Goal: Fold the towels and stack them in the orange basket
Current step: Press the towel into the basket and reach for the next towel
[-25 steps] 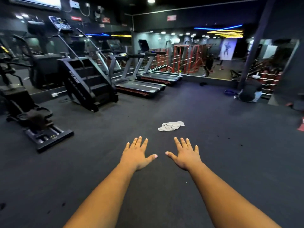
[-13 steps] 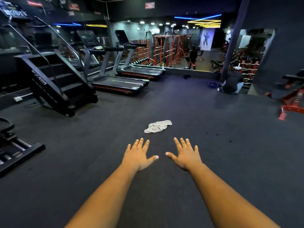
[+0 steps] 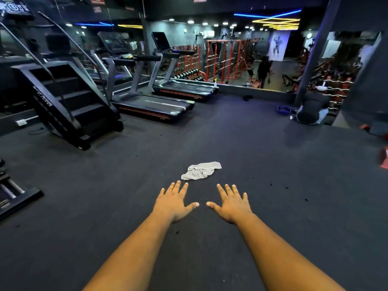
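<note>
A crumpled light grey towel (image 3: 201,170) lies on the dark gym floor ahead of me. Both my arms are stretched out in front, palms down. My left hand (image 3: 172,203) has its fingers spread straight and holds nothing; its fingertips appear just short of the towel's near edge. My right hand (image 3: 231,204) is spread the same way beside it, also empty, to the right of the towel. No orange basket is in view.
A black stair climber (image 3: 69,103) and two treadmills (image 3: 155,106) stand at the left. A weight machine's base (image 3: 12,196) juts in at the far left. A person sits by a pillar (image 3: 310,66) at the back right, near a blue tray (image 3: 283,109). Red equipment (image 3: 384,158) shows at the right edge.
The view has moved forward and swung right: the machines slid left and the towel now appears closer to my hands. Both hands stay spread and empty.
</note>
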A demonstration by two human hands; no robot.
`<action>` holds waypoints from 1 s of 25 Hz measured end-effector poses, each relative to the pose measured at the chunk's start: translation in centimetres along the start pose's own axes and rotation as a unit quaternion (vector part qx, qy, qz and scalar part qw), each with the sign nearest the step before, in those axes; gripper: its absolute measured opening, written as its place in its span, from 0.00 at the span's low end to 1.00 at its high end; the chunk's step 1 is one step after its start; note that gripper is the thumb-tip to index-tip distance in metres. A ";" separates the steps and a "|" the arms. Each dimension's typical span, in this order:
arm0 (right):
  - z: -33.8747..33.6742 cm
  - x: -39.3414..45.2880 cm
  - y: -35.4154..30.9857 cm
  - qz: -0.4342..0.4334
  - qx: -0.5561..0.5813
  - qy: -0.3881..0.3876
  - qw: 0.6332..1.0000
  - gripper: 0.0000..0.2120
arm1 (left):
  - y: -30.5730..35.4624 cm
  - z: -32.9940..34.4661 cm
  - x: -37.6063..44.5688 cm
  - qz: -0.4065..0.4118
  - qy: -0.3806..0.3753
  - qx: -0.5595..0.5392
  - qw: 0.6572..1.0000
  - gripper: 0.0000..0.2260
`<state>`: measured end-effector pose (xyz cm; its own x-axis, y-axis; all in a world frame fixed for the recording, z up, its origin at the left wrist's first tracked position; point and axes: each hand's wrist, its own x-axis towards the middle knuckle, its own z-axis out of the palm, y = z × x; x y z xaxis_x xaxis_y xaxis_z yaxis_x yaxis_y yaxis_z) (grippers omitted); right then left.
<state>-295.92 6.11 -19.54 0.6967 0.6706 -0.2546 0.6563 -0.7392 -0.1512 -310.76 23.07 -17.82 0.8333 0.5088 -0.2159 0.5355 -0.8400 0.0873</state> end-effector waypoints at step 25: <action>-4.1 56.3 4.1 0.030 0.026 -0.105 0.994 0.57 | -7.5 -0.6 57.8 0.016 -0.134 -0.021 0.991 0.42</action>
<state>-252.84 41.08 -30.54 0.6548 0.6010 -0.4582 0.5953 -0.7837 -0.1773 -266.53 58.93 -30.39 0.7871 0.4085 -0.4621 0.5190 -0.8435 0.1383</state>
